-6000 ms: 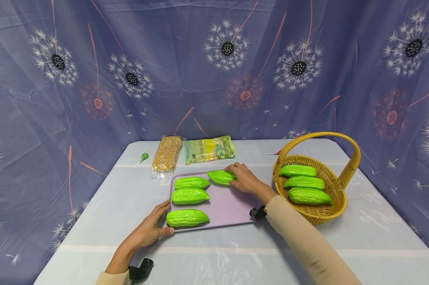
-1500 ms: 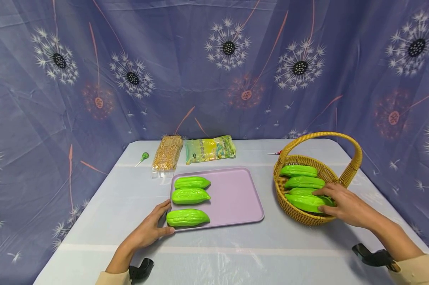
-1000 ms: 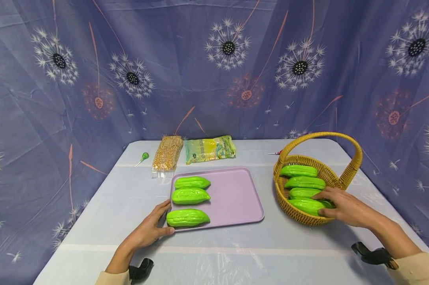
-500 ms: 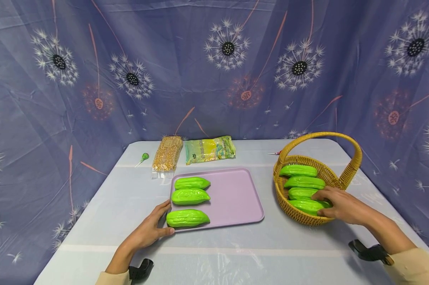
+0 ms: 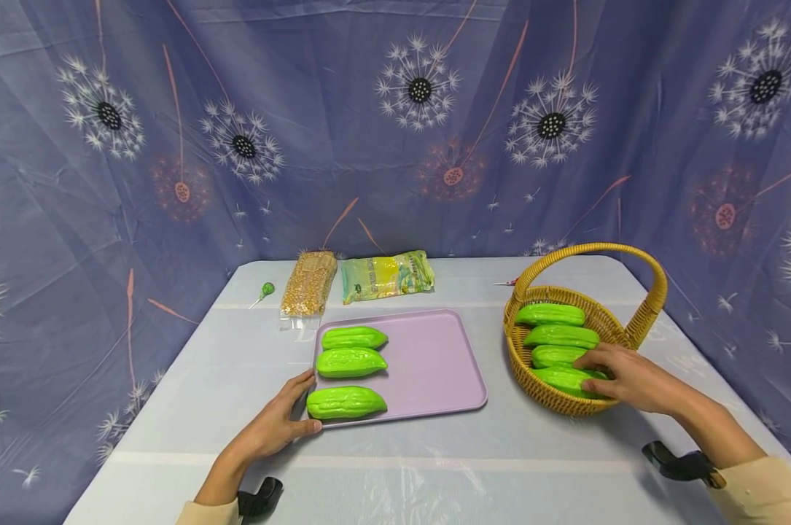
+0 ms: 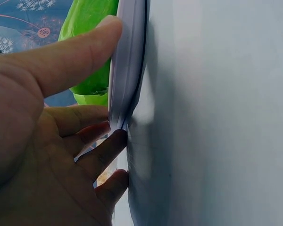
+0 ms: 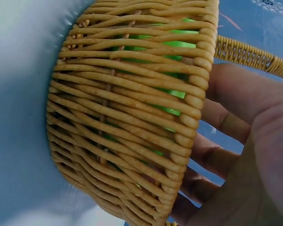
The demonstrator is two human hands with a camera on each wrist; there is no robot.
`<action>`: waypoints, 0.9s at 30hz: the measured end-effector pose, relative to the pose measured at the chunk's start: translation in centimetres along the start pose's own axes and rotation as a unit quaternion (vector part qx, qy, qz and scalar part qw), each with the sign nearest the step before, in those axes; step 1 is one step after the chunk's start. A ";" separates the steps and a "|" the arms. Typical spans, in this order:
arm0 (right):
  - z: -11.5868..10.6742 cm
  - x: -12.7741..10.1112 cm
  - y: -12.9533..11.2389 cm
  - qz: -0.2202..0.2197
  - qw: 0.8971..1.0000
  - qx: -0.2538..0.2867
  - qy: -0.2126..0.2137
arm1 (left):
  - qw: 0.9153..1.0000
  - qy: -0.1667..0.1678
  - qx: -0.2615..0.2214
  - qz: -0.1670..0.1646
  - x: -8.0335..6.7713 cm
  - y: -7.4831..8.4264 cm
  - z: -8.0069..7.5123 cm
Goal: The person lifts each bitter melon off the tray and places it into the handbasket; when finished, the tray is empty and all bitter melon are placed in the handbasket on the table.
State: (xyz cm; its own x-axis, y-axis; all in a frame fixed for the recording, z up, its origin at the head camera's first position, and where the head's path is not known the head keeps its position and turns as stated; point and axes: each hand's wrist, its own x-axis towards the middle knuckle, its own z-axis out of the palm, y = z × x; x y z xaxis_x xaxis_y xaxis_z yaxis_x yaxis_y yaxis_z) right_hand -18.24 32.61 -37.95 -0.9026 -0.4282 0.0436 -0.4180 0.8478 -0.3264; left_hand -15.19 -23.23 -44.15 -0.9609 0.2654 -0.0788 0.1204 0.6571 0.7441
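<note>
1. Head view: the right hand (image 5: 631,378) has a narrow grip, thumb and fingers curled round the right end of the front gourd (image 5: 558,379), fingertips partly hidden.
2. This green gourd lies inside the wicker basket (image 5: 562,403), nearest the person, with three basket gourds (image 5: 562,335) beyond it.
3. The left hand (image 5: 273,423) spreads its grip wide, touching the near-left corner of the lilac tray (image 5: 431,361).
4. Three tray gourds (image 5: 351,362) lie along its left side.
5. Farther back on the counter (image 5: 395,485) lie a corn bag (image 5: 308,286), a yellow-green packet (image 5: 387,277) and a green lollipop (image 5: 267,289).

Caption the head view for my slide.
Left hand touching a tray of three green gourds, right hand on one of four in a basket.
</note>
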 end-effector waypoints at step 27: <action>0.4 -0.1 0.0 0.001 1.000 -0.015 0.015 | 1.000 0.000 0.001 0.003 0.0 0.0 0.0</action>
State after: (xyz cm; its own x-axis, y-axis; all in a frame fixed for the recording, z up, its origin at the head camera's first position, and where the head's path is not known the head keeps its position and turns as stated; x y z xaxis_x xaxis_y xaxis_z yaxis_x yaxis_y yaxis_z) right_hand -18.15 32.52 -38.34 -0.9057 -0.4177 0.0720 -0.4192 0.8579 -0.2971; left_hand -15.19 -23.26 -44.13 -0.9601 0.2693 -0.0753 0.1259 0.6568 0.7435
